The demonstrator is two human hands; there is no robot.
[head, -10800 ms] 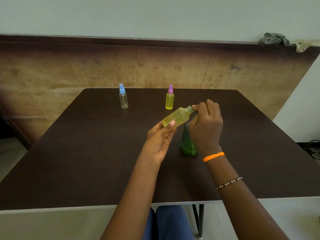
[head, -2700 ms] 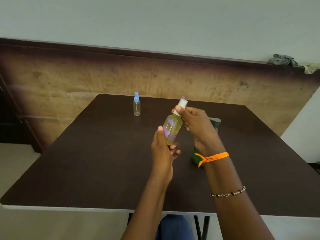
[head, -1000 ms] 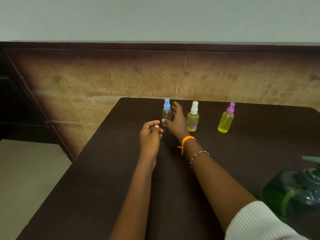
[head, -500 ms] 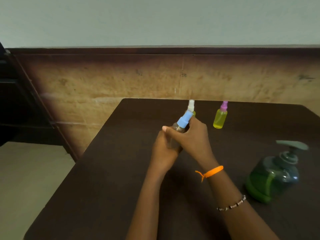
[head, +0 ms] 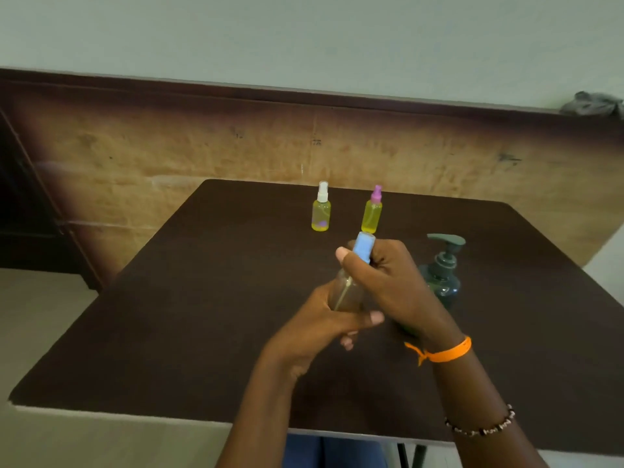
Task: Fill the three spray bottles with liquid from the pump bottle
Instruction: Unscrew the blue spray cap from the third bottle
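Nearest the body, the left hand (head: 324, 319) wraps its fingers and thumb round the clear body of the blue-capped spray bottle (head: 353, 282), holding it off the dark table (head: 189, 325) and tilted slightly. Just above it, the right hand (head: 385, 282) pinches the bottle's blue cap (head: 364, 246) between thumb and curled fingers. An orange band (head: 445, 353) and a beaded bracelet (head: 483, 428) sit on the right arm. Right of the right hand and partly hidden behind it stands the green pump bottle (head: 442, 271), upright on the table. Farther off, beyond both hands, two yellow-filled spray bottles stand upright side by side and apart: the white-capped bottle (head: 321, 207) and, to its right, the pink-capped bottle (head: 372, 211).
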